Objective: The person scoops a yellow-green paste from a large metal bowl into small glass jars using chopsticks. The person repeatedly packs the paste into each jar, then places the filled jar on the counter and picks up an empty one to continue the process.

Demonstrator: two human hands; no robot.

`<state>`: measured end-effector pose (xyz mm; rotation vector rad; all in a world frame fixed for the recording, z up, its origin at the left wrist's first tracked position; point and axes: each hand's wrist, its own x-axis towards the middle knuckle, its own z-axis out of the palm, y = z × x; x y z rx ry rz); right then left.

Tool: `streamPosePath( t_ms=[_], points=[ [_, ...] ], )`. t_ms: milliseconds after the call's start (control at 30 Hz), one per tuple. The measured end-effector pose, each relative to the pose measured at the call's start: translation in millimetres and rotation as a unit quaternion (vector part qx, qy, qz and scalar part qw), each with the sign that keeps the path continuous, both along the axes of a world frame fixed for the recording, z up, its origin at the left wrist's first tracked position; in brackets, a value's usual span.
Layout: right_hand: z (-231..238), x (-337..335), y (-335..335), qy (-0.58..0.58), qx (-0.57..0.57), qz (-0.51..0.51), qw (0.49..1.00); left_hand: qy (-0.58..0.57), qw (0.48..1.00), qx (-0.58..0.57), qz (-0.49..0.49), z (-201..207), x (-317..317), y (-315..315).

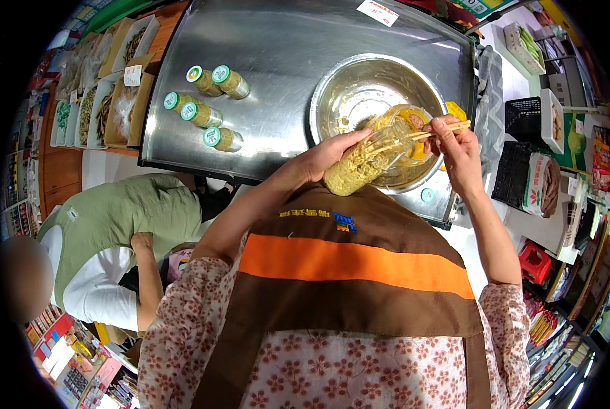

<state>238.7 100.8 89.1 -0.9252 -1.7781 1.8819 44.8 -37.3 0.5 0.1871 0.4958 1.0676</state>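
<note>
My left hand (329, 153) is wrapped round a glass jar (356, 172), tilted with its mouth toward the right over the near rim of a steel bowl (325, 88). Pale yellow-green chopped food fills its lower part. In my right hand (456, 146) is a pair of chopsticks (421, 135), their tips inside the jar. Behind the jar, a clear round container with an orange-yellow rim (414, 116) sits in the bowl. Bits of the same food cling to the bowl's inner wall. A green-white lid (427, 195) lies near the table's front edge, by my right forearm.
Several filled jars with green lids (201, 114) stand on the left of the steel table (271, 41). Boxes of dried goods (97, 112) line the far left. A person in a green apron (124, 211) bends at my left. Black baskets (523, 119) and shelves are at right.
</note>
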Motion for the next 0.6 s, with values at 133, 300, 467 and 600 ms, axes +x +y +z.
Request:
streamPosePath(
  t_ms=[133, 300, 467, 600],
  points=[
    [14, 2, 17, 0.027, -0.027, -0.034, 0.999, 0.032, 0.999, -0.002, -0.004, 0, -3, -1],
    [6, -1, 6, 0.001, -0.012, -0.038, 0.999, 0.014, 1.0, -0.004, -0.001, -4, -2, 2],
    [-13, -3, 3, 0.04, -0.029, -0.001, 0.999, 0.03, 0.999, -0.012, 0.037, 3, 2, -3],
    [3, -9, 32, 0.047, -0.065, 0.0, 0.997, 0.037, 0.999, 0.007, 0.013, 0, -1, -5]
  ],
)
